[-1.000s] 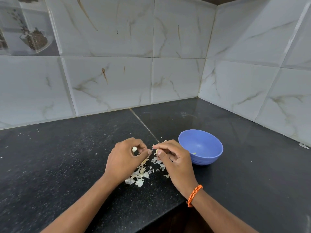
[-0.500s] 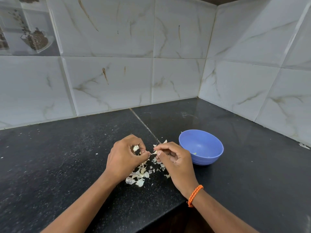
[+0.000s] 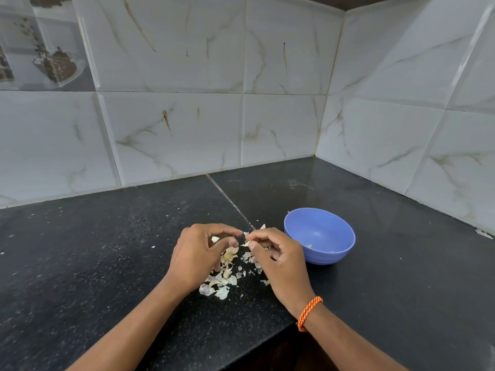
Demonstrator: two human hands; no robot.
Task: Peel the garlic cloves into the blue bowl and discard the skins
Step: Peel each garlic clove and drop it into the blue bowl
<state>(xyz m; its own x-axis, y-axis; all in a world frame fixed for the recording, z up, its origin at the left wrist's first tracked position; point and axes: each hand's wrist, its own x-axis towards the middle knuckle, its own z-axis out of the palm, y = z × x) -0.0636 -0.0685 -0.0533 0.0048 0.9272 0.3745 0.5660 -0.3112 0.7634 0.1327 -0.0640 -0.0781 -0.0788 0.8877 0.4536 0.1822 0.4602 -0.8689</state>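
A blue bowl (image 3: 332, 253) stands on the black counter just right of my hands, with a small pale bit (image 3: 309, 246) inside it. My left hand (image 3: 197, 255) curls round a whitish garlic clove (image 3: 214, 239), thumb and forefinger tips pointing right. Close beside it, my right hand (image 3: 280, 257), with an orange wristband, pinches a scrap of garlic skin (image 3: 245, 244) between thumb and forefinger. The two hands' fingertips almost meet. A pile of loose garlic skins (image 3: 221, 283) lies on the counter under and between the hands.
The black granite counter (image 3: 107, 250) runs into a tiled wall corner (image 3: 316, 153) behind the bowl. Its front edge (image 3: 267, 336) steps back beneath my right forearm. A small white scrap (image 3: 483, 233) lies at the far right by the wall.
My left forefinger has stretched out toward the right hand and the fingertips have drawn a little apart. Bowl and skin pile are unchanged.
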